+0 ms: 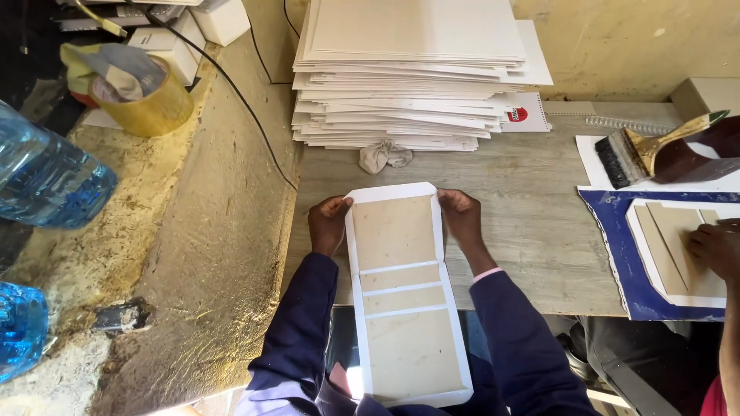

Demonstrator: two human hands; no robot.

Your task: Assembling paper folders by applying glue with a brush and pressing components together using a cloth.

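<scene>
— How are the fingers being placed?

— The fingers (339,205) of the left hand (327,225) are being curled against the left edge of the cover board (401,293), near its far corner, and the white paper flap there is being pressed under them. The right hand (461,217) is being held the same way on the right edge, its fingers closed down on the flap opposite.

— And where is the board being kept relative to them?

— It is being held between the two hands, its far end flat on the wooden table (524,216), its near end being let hang over the table edge toward the lap. Only the far corners are being touched; the four tan panels are being left uncovered.

— What is being seen around it?

— A stack of white sheets (408,77) is being kept just beyond, a crumpled rag (384,156) at its foot. To the right, a brush (655,150) is being rested on paper, and another person's hand (713,246) is being pressed on a second board over a blue sheet (609,239).
</scene>
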